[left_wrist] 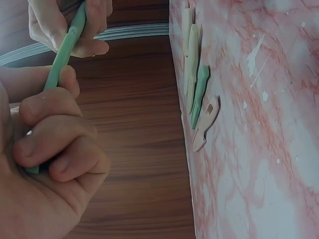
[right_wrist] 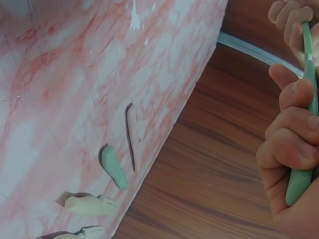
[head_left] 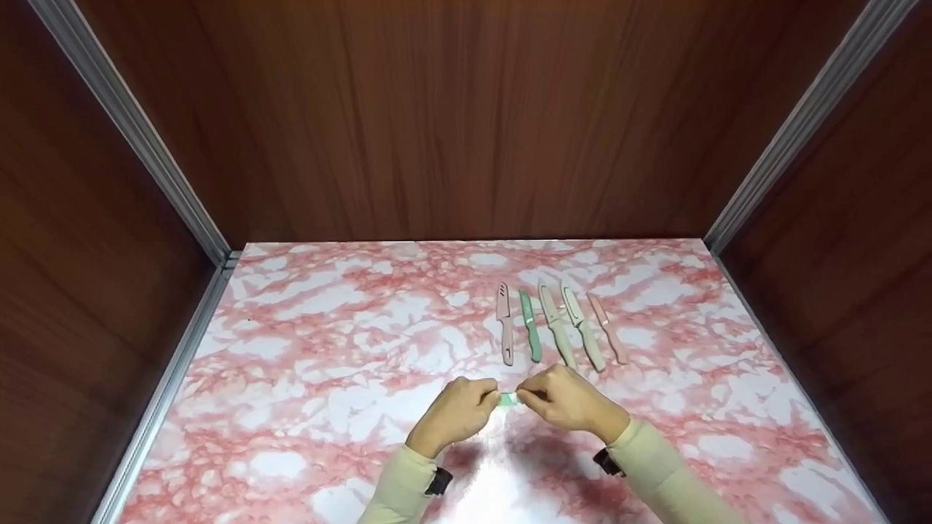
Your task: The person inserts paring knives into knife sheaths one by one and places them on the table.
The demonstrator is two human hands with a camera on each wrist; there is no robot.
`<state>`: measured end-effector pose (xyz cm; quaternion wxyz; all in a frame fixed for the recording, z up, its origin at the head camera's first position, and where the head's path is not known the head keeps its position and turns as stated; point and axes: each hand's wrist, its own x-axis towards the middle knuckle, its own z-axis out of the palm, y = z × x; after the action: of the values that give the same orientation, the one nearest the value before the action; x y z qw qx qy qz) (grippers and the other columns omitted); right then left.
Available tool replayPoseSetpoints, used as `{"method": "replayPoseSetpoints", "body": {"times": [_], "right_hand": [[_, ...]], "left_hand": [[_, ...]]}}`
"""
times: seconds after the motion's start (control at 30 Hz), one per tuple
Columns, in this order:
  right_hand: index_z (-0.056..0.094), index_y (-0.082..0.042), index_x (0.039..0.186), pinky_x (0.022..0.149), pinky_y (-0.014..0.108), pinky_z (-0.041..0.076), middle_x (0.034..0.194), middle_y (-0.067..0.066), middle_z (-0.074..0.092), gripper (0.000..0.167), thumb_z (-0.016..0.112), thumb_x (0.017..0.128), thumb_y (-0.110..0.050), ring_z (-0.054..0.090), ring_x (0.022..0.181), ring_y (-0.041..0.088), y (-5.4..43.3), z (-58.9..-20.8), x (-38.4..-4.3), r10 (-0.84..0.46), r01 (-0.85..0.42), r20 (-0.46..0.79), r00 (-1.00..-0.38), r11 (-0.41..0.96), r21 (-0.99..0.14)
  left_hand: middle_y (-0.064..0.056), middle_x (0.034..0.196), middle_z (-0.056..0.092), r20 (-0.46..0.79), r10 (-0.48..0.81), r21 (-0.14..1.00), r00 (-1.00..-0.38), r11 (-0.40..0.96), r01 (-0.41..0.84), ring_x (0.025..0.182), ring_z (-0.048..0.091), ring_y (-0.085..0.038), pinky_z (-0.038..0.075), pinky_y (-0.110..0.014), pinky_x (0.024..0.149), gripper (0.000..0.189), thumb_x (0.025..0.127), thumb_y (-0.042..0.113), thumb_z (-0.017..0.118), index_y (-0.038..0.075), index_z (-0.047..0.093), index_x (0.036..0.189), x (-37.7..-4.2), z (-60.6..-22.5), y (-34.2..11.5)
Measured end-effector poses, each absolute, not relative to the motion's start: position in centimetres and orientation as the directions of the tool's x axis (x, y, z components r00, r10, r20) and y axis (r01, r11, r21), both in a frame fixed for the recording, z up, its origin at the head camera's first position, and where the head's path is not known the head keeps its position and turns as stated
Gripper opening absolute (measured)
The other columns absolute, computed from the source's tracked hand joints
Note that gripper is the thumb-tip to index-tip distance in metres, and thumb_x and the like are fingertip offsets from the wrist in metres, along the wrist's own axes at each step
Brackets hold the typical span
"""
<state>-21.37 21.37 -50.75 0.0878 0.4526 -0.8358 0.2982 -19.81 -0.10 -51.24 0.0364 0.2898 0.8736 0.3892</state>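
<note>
Between the two hands, raised over the table, is a green knife (head_left: 507, 399). My left hand (head_left: 460, 409) curls its fingers round the blade end, where a green sheath (left_wrist: 58, 63) seems to cover the blade. The green handle (right_wrist: 300, 185) sits in the curled fingers of my right hand (head_left: 571, 402). A short pale band shows between handle and sheath in the right wrist view. Most of the knife is hidden by the fingers in the head view.
Beyond the hands lies a row of knives: a pink one (head_left: 507, 331), a green one (head_left: 534, 338), two cream ones (head_left: 557, 335) (head_left: 588, 342) and a salmon one (head_left: 611, 338). The marbled table (head_left: 313, 364) is enclosed by brown wood-grain panels (head_left: 437, 131) and metal rails (head_left: 153, 131).
</note>
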Motion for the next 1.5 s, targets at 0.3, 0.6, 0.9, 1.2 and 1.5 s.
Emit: {"method": "replayPoseSetpoints", "body": {"times": [0.3, 0.6, 0.9, 1.2, 1.5], "right_hand": [[0.035, -0.019, 0.058, 0.046, 0.011, 0.018, 0.056, -0.016, 0.021, 0.042, 0.055, 0.092, -0.007, 0.018, 0.049, -0.005, 21.3, -50.5, -21.3, -0.698, -0.782, 0.376, -0.61, 0.453, -0.428], [0.035, -0.019, 0.058, 0.045, 0.01, 0.018, 0.055, -0.016, 0.021, 0.042, 0.057, 0.091, -0.006, 0.018, 0.049, -0.007, 20.9, -50.6, -21.0, -0.693, -0.786, 0.39, -0.607, 0.449, -0.425], [0.039, -0.02, 0.059, 0.047, 0.011, 0.02, 0.055, -0.014, 0.026, 0.04, 0.059, 0.09, -0.005, 0.022, 0.049, -0.006, 20.7, -50.7, -21.2, -0.691, -0.793, 0.401, -0.602, 0.457, -0.402], [0.063, -0.015, 0.072, 0.05, 0.019, 0.04, 0.058, -0.015, 0.043, 0.021, 0.059, 0.093, -0.013, 0.037, 0.05, -0.002, 23.0, -51.4, -22.6, -0.659, -0.718, 0.309, -0.686, 0.547, -0.431], [0.066, -0.013, 0.079, 0.043, 0.022, 0.035, 0.055, -0.012, 0.045, 0.017, 0.06, 0.093, -0.021, 0.034, 0.044, 0.001, 27.6, -52.3, -24.9, -0.415, -0.463, 0.215, -0.884, 0.726, -0.509]], "left_hand": [[0.01, 0.054, 0.031, 0.158, 0.541, 0.724, -0.826, 0.506, 0.47, 0.044, 0.028, -0.002, 0.024, -0.018, 0.043, 0.032, 0.097, 0.014, 0.048, 0.016, 0.041, 0.066, -19.8, -51.0, -0.2], [0.011, 0.054, 0.032, 0.168, 0.529, 0.719, -0.832, 0.512, 0.47, 0.045, 0.028, -0.002, 0.025, -0.019, 0.044, 0.031, 0.096, 0.014, 0.05, 0.016, 0.043, 0.066, -19.6, -51.3, -0.3], [0.01, 0.054, 0.032, 0.138, 0.553, 0.727, -0.822, 0.507, 0.464, 0.044, 0.028, -0.002, 0.025, -0.019, 0.044, 0.03, 0.097, 0.018, 0.048, 0.016, 0.044, 0.067, -20.1, -51.4, -0.7], [0.009, 0.057, 0.036, 0.028, 0.594, 0.726, -0.804, 0.54, 0.425, 0.046, 0.03, -0.005, 0.029, -0.022, 0.047, 0.028, 0.1, 0.029, 0.045, 0.016, 0.05, 0.077, -21.1, -51.8, -3.0], [0.004, 0.079, 0.051, 0.005, 0.528, 0.583, -0.849, 0.689, 0.431, 0.067, 0.049, -0.011, 0.043, -0.029, 0.062, 0.021, 0.098, 0.028, 0.049, 0.013, 0.06, 0.087, -21.6, -52.2, -6.2]]}}
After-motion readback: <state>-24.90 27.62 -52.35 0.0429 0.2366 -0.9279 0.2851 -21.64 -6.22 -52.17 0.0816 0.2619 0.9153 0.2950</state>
